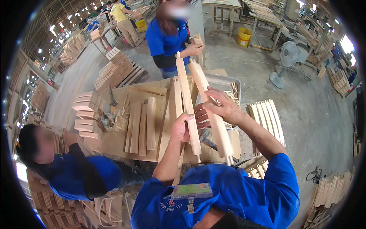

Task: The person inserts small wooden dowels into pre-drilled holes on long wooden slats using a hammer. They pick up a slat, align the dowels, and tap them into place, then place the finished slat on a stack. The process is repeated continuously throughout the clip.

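Note:
My left hand (180,129) is wrapped round a pale wooden rail (188,103) with round pegs at both ends, thumb in front and fingers behind. Beside it, my right hand (225,106) grips a thicker wooden rail (217,129), also with pegged ends. Both rails are tilted over the work table (114,139), nearly side by side and with their far ends close together. A hammer (207,139) lies beneath, partly hidden by the right-hand rail. Left of my left hand, several wooden slats (143,128) rest on the table.
A grey crate (237,86) with small wooden pegs stands at the table's right. A co-worker (166,42) across the table holds a wooden block (197,39); another co-worker (84,171) is at the left. Stacked slats (268,120) and a fan (288,57) are at the right.

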### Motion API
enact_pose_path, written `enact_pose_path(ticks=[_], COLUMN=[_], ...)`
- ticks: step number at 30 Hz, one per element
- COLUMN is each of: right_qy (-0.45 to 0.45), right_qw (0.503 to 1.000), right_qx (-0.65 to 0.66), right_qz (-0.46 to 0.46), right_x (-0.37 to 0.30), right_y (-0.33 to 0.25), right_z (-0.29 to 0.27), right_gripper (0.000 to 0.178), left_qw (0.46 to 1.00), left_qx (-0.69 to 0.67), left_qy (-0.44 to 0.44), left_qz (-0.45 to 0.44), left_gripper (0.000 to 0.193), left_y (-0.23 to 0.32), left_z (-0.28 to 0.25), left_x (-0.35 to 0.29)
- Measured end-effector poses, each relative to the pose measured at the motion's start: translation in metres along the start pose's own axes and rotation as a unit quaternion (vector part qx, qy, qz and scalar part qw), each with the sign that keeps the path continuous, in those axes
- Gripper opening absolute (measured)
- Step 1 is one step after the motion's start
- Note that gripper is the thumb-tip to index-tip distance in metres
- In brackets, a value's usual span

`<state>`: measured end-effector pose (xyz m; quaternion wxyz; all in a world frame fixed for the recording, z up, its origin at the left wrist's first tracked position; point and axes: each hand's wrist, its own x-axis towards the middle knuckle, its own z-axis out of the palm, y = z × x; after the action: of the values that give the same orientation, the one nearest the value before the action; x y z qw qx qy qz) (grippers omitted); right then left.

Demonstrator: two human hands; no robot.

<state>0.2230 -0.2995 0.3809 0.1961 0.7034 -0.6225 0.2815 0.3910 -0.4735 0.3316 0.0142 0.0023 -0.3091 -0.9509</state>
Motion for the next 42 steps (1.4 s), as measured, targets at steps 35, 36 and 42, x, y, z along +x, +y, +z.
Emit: enact_pose_path(ticks=[35,36,42], right_qy=[0.202,0.193,0.065], right_qw=[0.609,0.623,0.817], right_qx=[0.672,0.668,0.499], right_qz=[0.369,0.357,0.281], right_x=[0.006,0.002,-0.035], right_y=[-0.026,-0.03,-0.049], right_z=[0.04,0.043,0.057], right_gripper=[0.062,0.062,0.057], left_qw=[0.924,0.916,0.859], left_qx=[0.363,0.376,0.471], left_qy=[0.051,0.067,0.159], left_qz=[0.109,0.122,0.119], left_gripper=[0.049,0.048,0.04], left_y=[-0.033,-0.034,-0.053], left_z=[-0.001,0.009,-0.008], left_x=[0.02,0.018,-0.027])
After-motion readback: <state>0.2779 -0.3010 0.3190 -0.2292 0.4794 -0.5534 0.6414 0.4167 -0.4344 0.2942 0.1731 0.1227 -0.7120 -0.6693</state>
